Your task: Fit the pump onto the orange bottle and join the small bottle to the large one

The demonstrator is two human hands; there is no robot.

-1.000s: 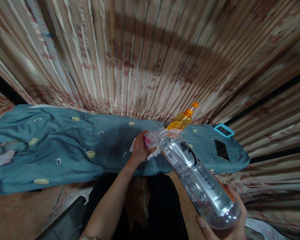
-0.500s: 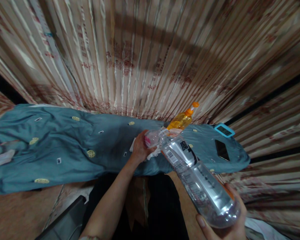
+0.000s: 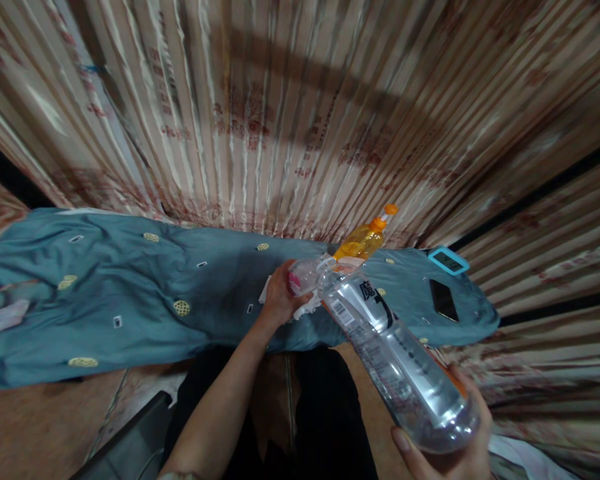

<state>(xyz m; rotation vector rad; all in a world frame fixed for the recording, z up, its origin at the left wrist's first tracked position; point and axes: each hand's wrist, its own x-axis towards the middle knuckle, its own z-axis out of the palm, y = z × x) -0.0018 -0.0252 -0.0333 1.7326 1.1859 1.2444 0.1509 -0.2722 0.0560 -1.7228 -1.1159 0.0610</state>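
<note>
Over the near edge of the blue cloth (image 3: 130,293), the big clear bottle (image 3: 390,347) lies tilted, its neck pointing up and away from me and its base low, close to my body. My right hand (image 3: 450,457) cups that base from beneath, fingers curled around it and the thumb pressed against the near side. The bottle's mouth sits right at the small clear cup (image 3: 304,275), which has something pink in it; I cannot tell whether mouth and cup touch. My left hand (image 3: 279,298) is wrapped around the cup from the left, gripping it just above the cloth. A crumpled white tissue (image 3: 307,309) shows under that hand.

Just behind the cup stands an orange bottle (image 3: 363,240) with an orange cap, leaning a little to the right. Further right on the cloth lie a dark phone (image 3: 443,300) and, beyond it, a blue-framed device (image 3: 449,261), both well apart from my hands. A striped curtain (image 3: 300,113) hangs behind the cloth.
</note>
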